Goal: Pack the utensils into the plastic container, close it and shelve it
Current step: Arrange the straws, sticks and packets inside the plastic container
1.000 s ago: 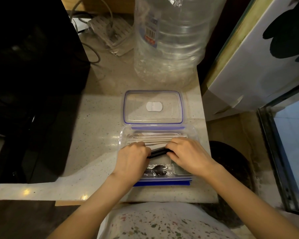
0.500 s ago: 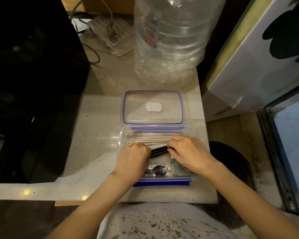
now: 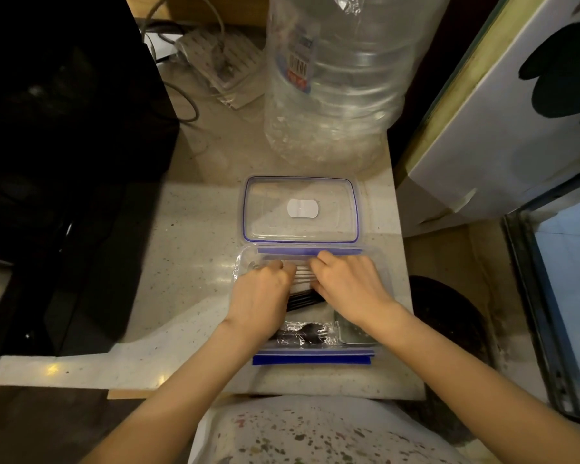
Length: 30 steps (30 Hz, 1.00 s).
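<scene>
The clear plastic container [image 3: 380,262] with blue clips lies open on the counter, and its lid [image 3: 300,209] lies flat behind it. Both hands are inside the container. My left hand [image 3: 265,296] and my right hand [image 3: 349,286] curl their fingers over a bundle of pale sticks [image 3: 302,271] near the far wall. Black utensils [image 3: 303,299] lie between the two hands. A black fork in a clear wrapper [image 3: 303,334] lies near the front wall. My fingertips are hidden.
A large clear water bottle [image 3: 335,78] stands just behind the lid. A black appliance [image 3: 64,128] fills the left side, with a power strip [image 3: 221,58] and cables at the back. A white cabinet [image 3: 503,112] is at the right. The counter edge [image 3: 315,390] runs close in front.
Both hands have left the black utensils and moved away from me to the pale sticks at the far wall. The black utensils now lie lower in the container.
</scene>
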Motion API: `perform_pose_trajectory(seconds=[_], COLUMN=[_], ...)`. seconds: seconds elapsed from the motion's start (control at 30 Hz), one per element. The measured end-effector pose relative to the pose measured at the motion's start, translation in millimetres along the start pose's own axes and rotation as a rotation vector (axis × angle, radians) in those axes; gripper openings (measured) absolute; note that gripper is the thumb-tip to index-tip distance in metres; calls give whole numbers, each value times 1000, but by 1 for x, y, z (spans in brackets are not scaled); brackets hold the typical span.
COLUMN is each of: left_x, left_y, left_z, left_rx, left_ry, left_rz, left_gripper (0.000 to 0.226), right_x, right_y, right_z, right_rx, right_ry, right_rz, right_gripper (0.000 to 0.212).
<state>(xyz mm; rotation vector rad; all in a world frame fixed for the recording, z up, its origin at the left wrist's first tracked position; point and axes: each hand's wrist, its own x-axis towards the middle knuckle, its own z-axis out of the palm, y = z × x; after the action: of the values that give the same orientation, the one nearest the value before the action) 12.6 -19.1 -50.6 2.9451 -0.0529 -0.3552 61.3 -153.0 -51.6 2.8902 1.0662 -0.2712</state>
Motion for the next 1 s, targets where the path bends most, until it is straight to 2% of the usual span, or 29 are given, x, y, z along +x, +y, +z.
perform_pose_trajectory(seconds=[0.2,0.4,0.57,0.63,0.77,0.9,1.0], left_x=[8,13,21,22,22,22,20], left_y=[1,2,2,2,3,2,2], left_z=[-1,-3,-8,-8,-8,-11,-13], left_rx=[93,216,308,314,320,321,321], left_ry=[34,-34,-66,-69,-95,-97,-113], left_rz=[36,87,84,98,88,47,13], left_gripper=[35,25,17,17,16,14,16], right_x=[-1,1,-4,-8,-27,-34,-30], right_y=[0,-5,0,5,9,2,-1], right_z=[1,2,0,0,-8,-5,-2], right_rx=[-85,-117,60,196,469,598,685], right_ry=[-55,-32,1,68,150,79,50], right_rz=[7,-22,6,113,439,525,545], right_gripper=[36,38,26,8,21,32,30])
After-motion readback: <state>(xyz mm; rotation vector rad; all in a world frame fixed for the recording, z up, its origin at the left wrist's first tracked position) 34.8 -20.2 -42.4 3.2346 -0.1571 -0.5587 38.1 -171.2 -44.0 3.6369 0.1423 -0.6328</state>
